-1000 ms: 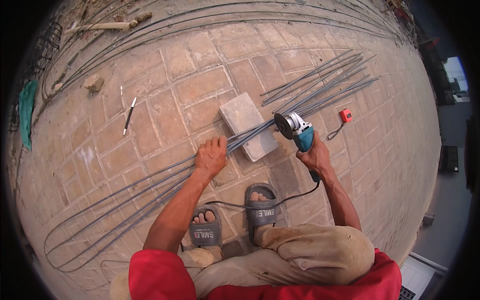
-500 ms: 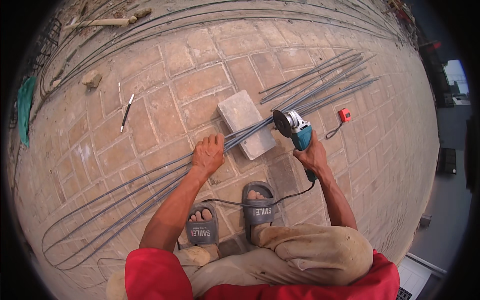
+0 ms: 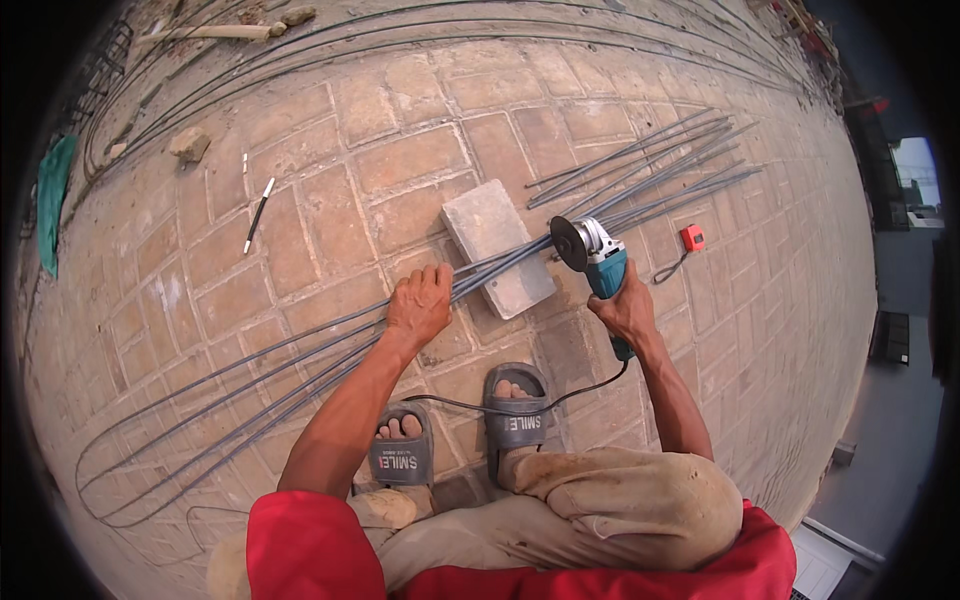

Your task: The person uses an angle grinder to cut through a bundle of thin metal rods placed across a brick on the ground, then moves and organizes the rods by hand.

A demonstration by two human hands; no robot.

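Observation:
My left hand (image 3: 420, 305) is closed around a bundle of thin grey steel rods (image 3: 330, 372), just left of a grey concrete block (image 3: 487, 217). The rods cross over the block and loop back at the lower left. In my right hand (image 3: 627, 310) is a teal and silver angle grinder (image 3: 606, 273), gripped by its body. Its dark cutting disc (image 3: 570, 243) stands upright against or just in front of the rods, right of the block; I cannot tell whether it touches. Several straight rod lengths (image 3: 690, 150) lie fanned out beyond the grinder.
The grinder's black cord (image 3: 575, 402) runs across my sandals (image 3: 517, 408). A red tape measure (image 3: 692, 237) lies to the right. At the left are a black and white marker (image 3: 259, 215) and a stone (image 3: 189, 145). Long rods (image 3: 400, 38) curve along the far side of the brick paving.
The view has shifted slightly. My hands, the angle grinder and the steel rods stay nearly the same relative to one another, with both grips kept.

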